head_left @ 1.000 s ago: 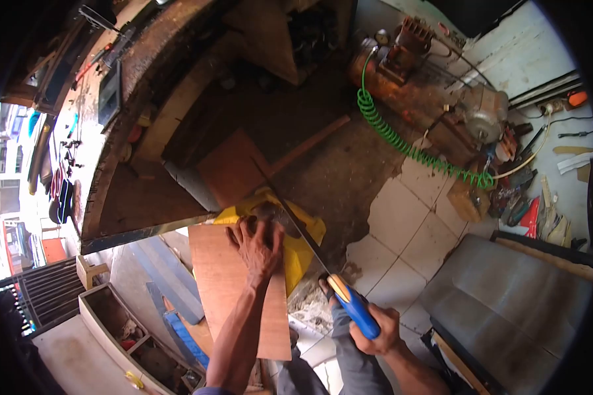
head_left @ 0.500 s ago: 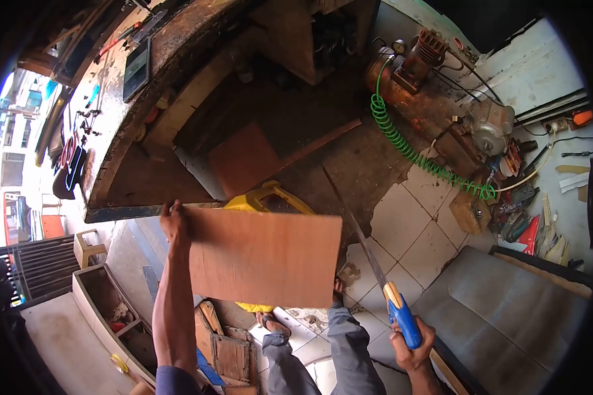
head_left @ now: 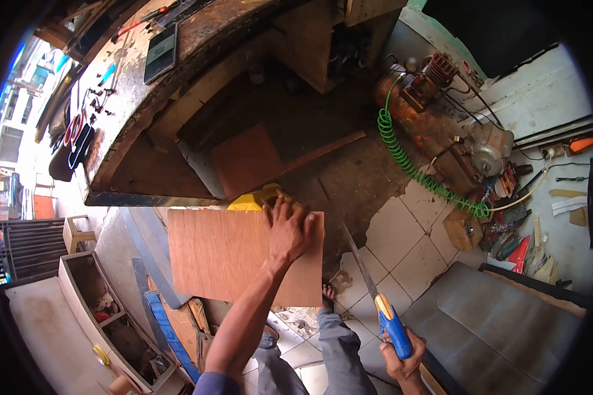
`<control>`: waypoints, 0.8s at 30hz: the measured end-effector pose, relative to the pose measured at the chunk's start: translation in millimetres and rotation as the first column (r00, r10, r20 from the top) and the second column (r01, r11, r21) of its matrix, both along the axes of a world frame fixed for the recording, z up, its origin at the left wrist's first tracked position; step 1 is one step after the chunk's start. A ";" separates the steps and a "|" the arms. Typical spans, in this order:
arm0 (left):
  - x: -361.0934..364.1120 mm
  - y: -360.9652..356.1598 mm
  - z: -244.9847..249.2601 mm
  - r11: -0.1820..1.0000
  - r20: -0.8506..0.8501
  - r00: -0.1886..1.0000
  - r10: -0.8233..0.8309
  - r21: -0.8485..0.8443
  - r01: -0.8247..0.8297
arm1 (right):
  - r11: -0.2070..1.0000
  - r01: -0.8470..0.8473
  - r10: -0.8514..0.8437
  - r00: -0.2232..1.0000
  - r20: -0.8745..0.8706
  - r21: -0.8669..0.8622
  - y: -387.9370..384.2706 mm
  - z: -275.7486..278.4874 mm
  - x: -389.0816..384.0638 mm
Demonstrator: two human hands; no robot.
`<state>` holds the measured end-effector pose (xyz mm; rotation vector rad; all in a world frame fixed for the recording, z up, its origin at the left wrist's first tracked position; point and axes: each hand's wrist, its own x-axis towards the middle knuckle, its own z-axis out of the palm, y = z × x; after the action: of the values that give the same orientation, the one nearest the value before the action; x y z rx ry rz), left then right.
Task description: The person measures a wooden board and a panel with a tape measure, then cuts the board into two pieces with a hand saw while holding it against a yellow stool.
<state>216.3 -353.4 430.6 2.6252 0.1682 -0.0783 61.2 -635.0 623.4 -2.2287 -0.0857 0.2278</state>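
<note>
A flat rectangular plywood board lies on a yellow stool, which shows only behind the board's far edge. My left hand rests on the board near its right end, fingers spread over the far edge. To the right, my right hand is wrapped round the blue and yellow handle of a handsaw. The saw's blade points forward and left, beside the board and apart from it.
A workbench holding a tablet and scissors stands at the upper left. An air compressor with a green coiled hose is at the upper right. A grey cushion lies right; an open drawer unit left.
My left hand has moved from the board's left corner to its right part. The board has shifted left. The saw stays in my right hand, slightly lower.
</note>
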 end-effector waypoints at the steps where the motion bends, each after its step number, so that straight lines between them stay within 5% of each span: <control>1: -2.3 2.0 0.0 1.000 -0.002 1.000 0.012 -0.006 -0.012 | 0.996 -0.071 0.077 0.993 0.088 -0.061 -0.8 -0.4 -0.4; 3: -4.5 13.5 0.1 0.997 0.003 0.999 0.037 0.062 -0.037 | 0.999 -0.045 0.046 0.998 0.033 -0.023 -0.7 3.5 2.3; 5: -16.3 31.8 -1.2 0.998 0.040 0.998 0.046 0.045 -0.048 | 0.957 -0.260 0.290 0.890 0.351 -0.131 -5.7 -7.7 -4.7; 10: -24.9 39.5 2.0 0.996 0.064 0.994 0.085 0.018 -0.086 | 0.875 -0.418 0.477 0.830 0.291 -0.242 3.9 5.6 2.9; 13: -16.3 38.8 3.2 0.993 0.041 0.993 0.109 0.040 -0.111 | 0.893 -0.384 0.449 0.797 0.403 -0.235 9.2 -0.6 3.0; 14: -14.5 39.2 3.0 0.993 0.039 0.994 0.103 0.052 -0.105 | 0.984 -0.173 0.162 0.962 0.219 0.032 14.7 -3.5 -11.7; 24: -17.0 39.1 -3.8 0.991 0.068 0.996 0.062 0.111 -0.069 | 0.921 -0.389 0.369 0.898 0.239 0.041 0.5 -1.7 -8.9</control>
<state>199.2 -314.2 426.7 2.7279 0.2433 0.0397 52.4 -634.4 621.7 -2.1256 -0.6487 0.1736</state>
